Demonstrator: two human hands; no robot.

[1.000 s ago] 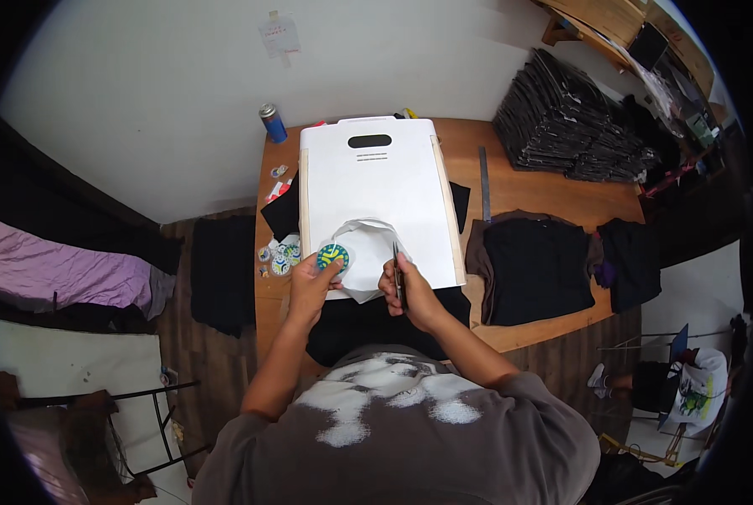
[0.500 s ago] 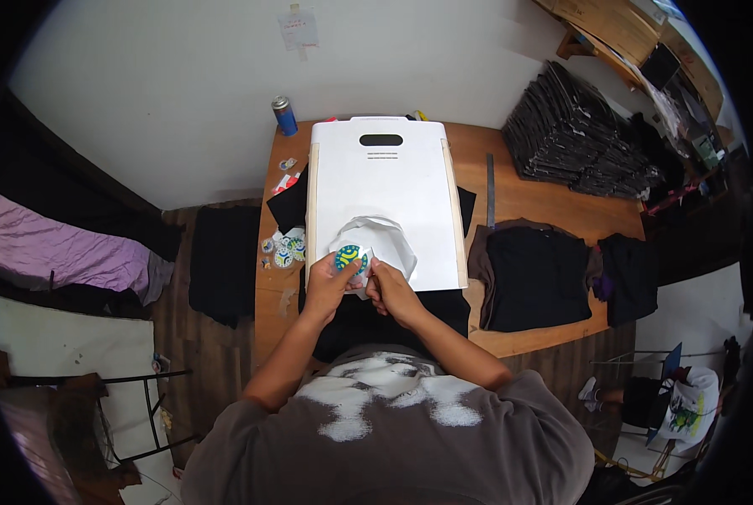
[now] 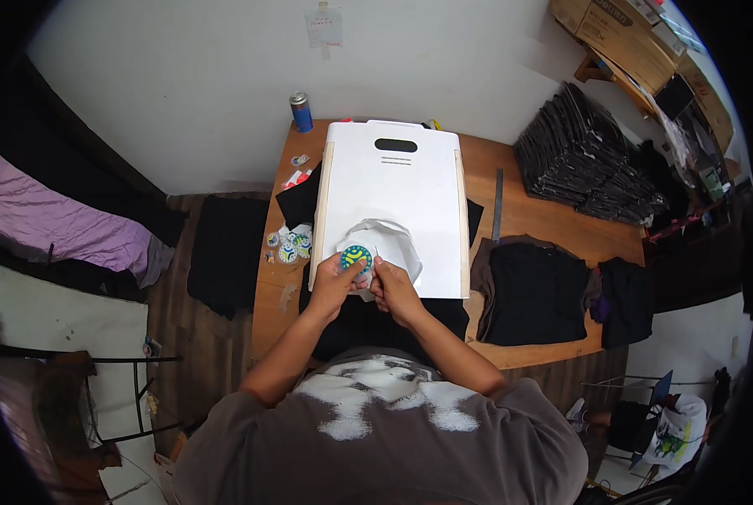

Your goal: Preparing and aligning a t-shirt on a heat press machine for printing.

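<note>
My left hand grips a round teal-and-yellow printed sticker, thumb on its face. Close by on the right, my right hand is pinched, thumb against forefinger; a thin sliver seems to stick up from the fingertips, too small to name. Both hands are over the near end of a white board with an oval slot at its far end. Beneath the sticker lies a crumpled whitish sheet on the board. Black cloth comes out from under the board's near edge.
More round stickers lie left of the board, and a blue can stands behind them. Right of it are a metal ruler, folded black garments and a tall black stack. Another person is at far right.
The view has shifted, so the table sits slightly lower in it. My right fingertips have come a little away from the sticker's edge; my left hand still holds it.
</note>
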